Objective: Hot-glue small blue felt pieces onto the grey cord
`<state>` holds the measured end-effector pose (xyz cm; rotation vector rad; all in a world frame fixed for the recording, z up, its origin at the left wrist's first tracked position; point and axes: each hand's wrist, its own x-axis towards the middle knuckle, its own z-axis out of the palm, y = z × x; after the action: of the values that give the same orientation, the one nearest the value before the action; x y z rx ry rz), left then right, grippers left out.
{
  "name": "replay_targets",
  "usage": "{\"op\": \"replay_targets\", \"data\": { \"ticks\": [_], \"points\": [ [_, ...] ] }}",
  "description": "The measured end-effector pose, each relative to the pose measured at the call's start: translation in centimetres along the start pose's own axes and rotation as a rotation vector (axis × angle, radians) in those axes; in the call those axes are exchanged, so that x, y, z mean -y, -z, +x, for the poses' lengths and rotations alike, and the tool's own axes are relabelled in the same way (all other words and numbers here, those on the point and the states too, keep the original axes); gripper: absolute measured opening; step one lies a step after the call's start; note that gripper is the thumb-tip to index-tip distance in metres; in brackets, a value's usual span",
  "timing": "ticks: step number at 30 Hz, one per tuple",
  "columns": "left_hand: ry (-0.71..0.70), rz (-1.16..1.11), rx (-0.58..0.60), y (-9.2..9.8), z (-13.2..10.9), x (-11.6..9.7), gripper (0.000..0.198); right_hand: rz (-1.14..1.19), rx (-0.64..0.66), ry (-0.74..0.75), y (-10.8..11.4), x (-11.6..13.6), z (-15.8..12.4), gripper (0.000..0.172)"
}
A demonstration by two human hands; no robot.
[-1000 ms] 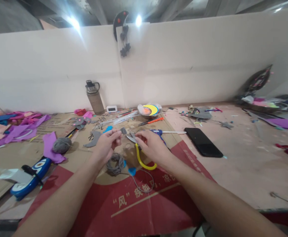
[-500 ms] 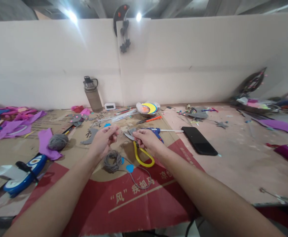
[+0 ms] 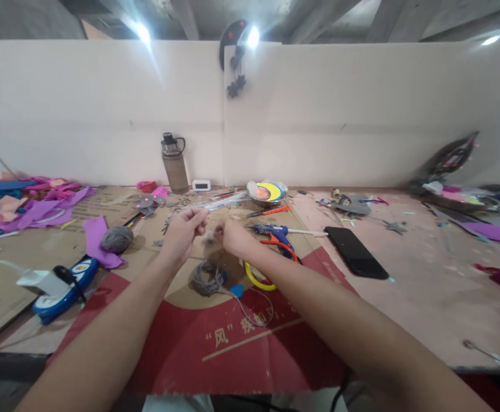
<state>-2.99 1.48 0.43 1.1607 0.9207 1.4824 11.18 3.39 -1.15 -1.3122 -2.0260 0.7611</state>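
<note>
My left hand is raised over the cardboard, thumb and fingers pinched together. What it holds, if anything, is too small to make out. Just to its right, my right hand is closed with its fingers turned toward the left one; its contents are blurred and hidden. Below both hands lies a coil of grey yarn, its loose end looping over the red print beside a blue scrap. Scissors with a yellow handle loop lie partly under my right forearm. Behind that forearm rests a blue glue gun with a white glue stick.
A black phone lies to the right. At the back stand a bottle, a small white clock and a bowl. On the left are a grey yarn ball, purple felt and a blue power strip.
My right hand has moved left, off the scissors and closer to my left hand. The grey piece by its fingertips no longer shows clearly. The whole view has shifted slightly.
</note>
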Motion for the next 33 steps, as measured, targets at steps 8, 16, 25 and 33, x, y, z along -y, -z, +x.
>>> {"op": "replay_targets", "data": {
  "ticks": [8, 16, 25, 33],
  "points": [
    [-0.022, 0.175, 0.067, -0.8, -0.7, 0.9, 0.027, 0.397, -0.313, 0.173, 2.1, 0.0, -3.3, 0.016],
    [-0.028, 0.303, 0.074, -1.6, -1.2, 0.7, 0.026, 0.366, -0.282, 0.188, 1.8, -0.1, -4.1, 0.01],
    [-0.175, 0.504, 0.06, -1.0, -1.5, 0.8, 0.021, 0.335, -0.102, 0.182, 2.8, -0.6, -3.9, 0.013],
    [0.213, -0.033, 0.103, -1.8, -1.4, 0.8, 0.032, 0.959, 0.087, 0.0, 1.9, -1.2, -3.6, 0.027]
  ]
}}
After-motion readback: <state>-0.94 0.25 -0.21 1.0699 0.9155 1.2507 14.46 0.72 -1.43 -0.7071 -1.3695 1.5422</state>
